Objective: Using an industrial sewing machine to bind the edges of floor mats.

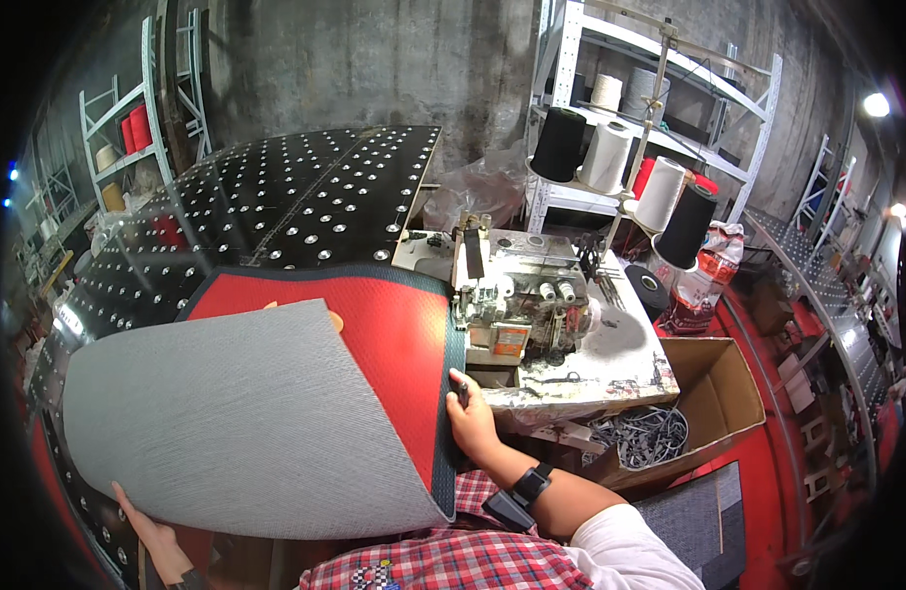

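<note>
A large mat (399,364), red with a dark border and a grey backing, lies folded over so that the grey side covers much of the red. At its lower left edge, my left hand (153,531) grips the folded part; some of its fingers are hidden. My right hand (475,421) is closed on the dark border at the mat's right side, with a small dark piece showing at the fingers. Just beyond that hand stands a sewing machine (532,295), and the border runs close along its left side.
Behind the mat extends a black table (305,211) studded with metal balls. Thread cones (606,157) stand on a rack above the machine. On the right, a cardboard box (719,393) sits beside a heap of grey trimmings (645,435). Metal shelves (660,59) stand against the wall.
</note>
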`<state>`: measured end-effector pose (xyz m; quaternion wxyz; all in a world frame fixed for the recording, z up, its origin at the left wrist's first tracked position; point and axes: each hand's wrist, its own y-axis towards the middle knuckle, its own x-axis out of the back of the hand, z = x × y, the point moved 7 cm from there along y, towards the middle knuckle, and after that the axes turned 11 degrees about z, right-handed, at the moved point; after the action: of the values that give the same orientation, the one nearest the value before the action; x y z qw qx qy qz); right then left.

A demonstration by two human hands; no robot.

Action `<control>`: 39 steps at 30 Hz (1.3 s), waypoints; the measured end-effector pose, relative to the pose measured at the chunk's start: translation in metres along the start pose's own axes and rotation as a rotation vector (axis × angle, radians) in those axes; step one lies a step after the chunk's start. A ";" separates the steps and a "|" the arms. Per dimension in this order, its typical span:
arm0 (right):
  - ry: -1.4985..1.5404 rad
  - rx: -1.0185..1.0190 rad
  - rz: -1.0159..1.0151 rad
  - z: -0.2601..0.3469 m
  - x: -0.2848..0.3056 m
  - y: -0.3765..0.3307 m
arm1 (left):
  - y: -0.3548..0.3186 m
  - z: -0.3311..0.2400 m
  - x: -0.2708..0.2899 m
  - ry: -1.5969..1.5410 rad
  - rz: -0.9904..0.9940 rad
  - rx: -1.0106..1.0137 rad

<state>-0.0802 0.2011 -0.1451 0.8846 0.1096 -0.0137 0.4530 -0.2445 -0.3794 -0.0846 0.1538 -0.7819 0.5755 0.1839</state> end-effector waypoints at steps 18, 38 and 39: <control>-0.429 0.073 0.483 -0.042 -0.037 -0.059 | -0.002 0.041 -0.139 -0.016 0.285 0.129; 0.420 -0.167 0.313 0.014 -0.024 -0.080 | -0.110 -0.018 -0.252 0.480 0.919 -0.768; 0.439 -0.167 0.313 0.015 -0.024 -0.080 | -0.107 -0.019 -0.250 0.409 0.903 -0.708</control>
<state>-0.0294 0.1337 -0.1482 0.7916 -0.0682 0.1243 0.5943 -0.2073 -0.1462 0.0518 -0.3224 -0.4838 0.7719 0.2572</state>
